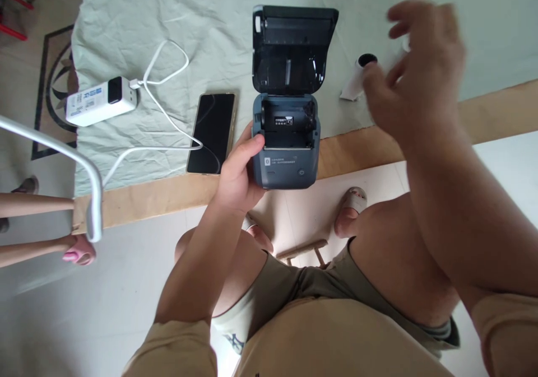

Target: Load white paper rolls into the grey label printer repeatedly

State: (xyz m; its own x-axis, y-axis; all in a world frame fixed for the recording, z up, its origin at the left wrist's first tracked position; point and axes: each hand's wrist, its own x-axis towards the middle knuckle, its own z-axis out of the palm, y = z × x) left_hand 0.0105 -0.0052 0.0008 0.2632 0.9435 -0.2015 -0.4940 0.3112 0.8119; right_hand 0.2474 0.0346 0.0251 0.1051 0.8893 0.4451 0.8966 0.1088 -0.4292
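Note:
My left hand (241, 170) grips a dark blue-grey portable label printer (286, 167) by its left side, thumb near the edge of its bay. The printer's black lid (294, 49) stands open, and a small printed sticker shows inside the bay, where no roll can be seen. My right hand (424, 74) is raised over the cloth to the right, slightly blurred, with its fingers apart. Close to its thumb lies a white paper roll (353, 85) with a dark core end. Part of another small white thing (406, 43) shows behind the fingers, mostly hidden.
A smartphone (212, 133) lies left of the printer on the green cloth (227, 41). Farther left, a white power bank (101, 101) has a white cable (162, 80) plugged in. The table's wooden edge (143, 202) runs before my knees. Another person's legs (33, 251) show at far left.

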